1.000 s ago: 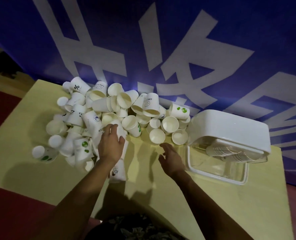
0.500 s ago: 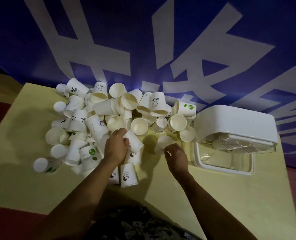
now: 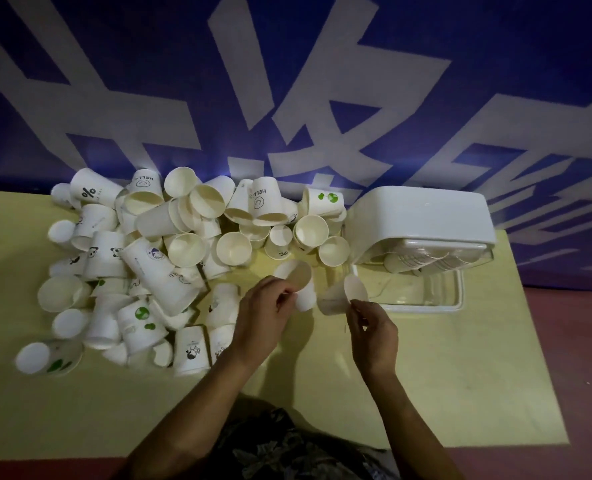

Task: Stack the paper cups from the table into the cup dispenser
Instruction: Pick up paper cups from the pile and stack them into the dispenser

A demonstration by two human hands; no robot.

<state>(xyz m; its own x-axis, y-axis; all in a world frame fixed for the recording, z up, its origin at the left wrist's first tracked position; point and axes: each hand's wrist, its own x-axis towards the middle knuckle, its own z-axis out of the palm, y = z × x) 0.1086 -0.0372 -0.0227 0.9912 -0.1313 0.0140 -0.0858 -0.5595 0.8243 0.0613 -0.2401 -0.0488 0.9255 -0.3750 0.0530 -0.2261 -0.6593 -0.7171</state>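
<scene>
A heap of several white paper cups (image 3: 170,258) covers the left and back of the yellow table (image 3: 461,375). My left hand (image 3: 263,313) pinches the rim of one white cup (image 3: 296,277) above the table's middle. My right hand (image 3: 372,332) pinches the rim of another cup (image 3: 339,297), tilted with its mouth toward the right. The white cup dispenser (image 3: 422,216) lies at the back right, with stacked cup rims showing inside it behind a clear front tray (image 3: 426,296). Both held cups hang just left of that tray.
A blue wall banner (image 3: 287,81) with large white characters stands right behind the table. Red floor shows at the left and right edges. The table's near strip in front of my arms holds no cups. Loose cups lie close under my left wrist.
Both hands have lifted off the pile, each with a cup, and moved right toward the dispenser. My left hand was among the cups a second ago; the right hand reached in open.
</scene>
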